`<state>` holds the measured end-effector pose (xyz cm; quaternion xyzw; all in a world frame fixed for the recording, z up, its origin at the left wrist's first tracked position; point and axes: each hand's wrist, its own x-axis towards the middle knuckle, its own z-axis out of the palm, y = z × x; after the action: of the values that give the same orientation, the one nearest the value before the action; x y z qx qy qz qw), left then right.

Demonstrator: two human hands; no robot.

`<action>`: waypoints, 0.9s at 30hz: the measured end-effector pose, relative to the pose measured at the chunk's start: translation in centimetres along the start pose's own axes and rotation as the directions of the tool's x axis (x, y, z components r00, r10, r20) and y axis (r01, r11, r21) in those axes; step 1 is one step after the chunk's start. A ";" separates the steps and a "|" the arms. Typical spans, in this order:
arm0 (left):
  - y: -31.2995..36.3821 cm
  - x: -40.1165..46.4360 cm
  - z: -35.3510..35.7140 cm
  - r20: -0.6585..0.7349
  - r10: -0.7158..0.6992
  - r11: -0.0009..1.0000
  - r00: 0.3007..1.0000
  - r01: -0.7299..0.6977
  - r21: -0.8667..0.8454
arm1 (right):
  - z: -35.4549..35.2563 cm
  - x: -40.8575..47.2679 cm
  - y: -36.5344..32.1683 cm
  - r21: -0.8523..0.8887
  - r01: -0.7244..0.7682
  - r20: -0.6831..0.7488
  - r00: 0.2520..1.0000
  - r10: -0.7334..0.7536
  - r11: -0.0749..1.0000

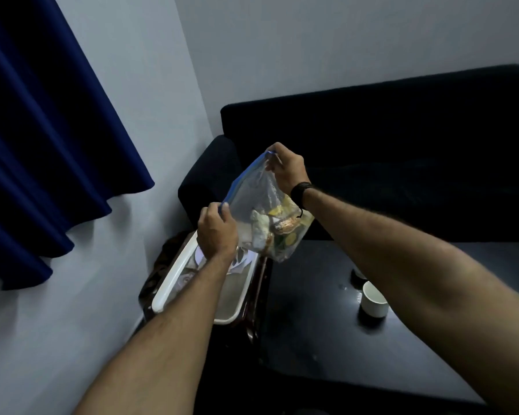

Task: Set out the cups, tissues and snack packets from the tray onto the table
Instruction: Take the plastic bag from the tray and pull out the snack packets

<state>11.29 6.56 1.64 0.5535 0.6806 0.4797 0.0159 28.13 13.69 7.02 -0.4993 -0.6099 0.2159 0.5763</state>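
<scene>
We find a clear zip bag [264,205] of snack packets held in the air above the far end of the white tray [165,290]. The left hand [218,232] pinches one end of its blue seal strip; the right hand [286,170] pinches the other. We judge it light, limp and slippery, best held by that stiffer strip. One white cup [373,299] stands on the dark table [312,324], near its right edge.

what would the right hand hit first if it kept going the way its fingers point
Likely the dark sofa behind it, then the wall; the right hand points up and away, pinching the zip bag. Depth is unclear.
</scene>
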 end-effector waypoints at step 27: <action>5.3 -16.4 5.7 0.503 0.172 0.951 0.847 -0.275 0.139 | -8.7 -18.8 11.2 0.206 -0.697 0.130 0.715 0.686 0.687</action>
<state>24.74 -2.81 -6.23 0.7303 0.6312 0.2512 0.0723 37.11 -0.56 -9.39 -0.6139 -0.3581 0.4997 0.4952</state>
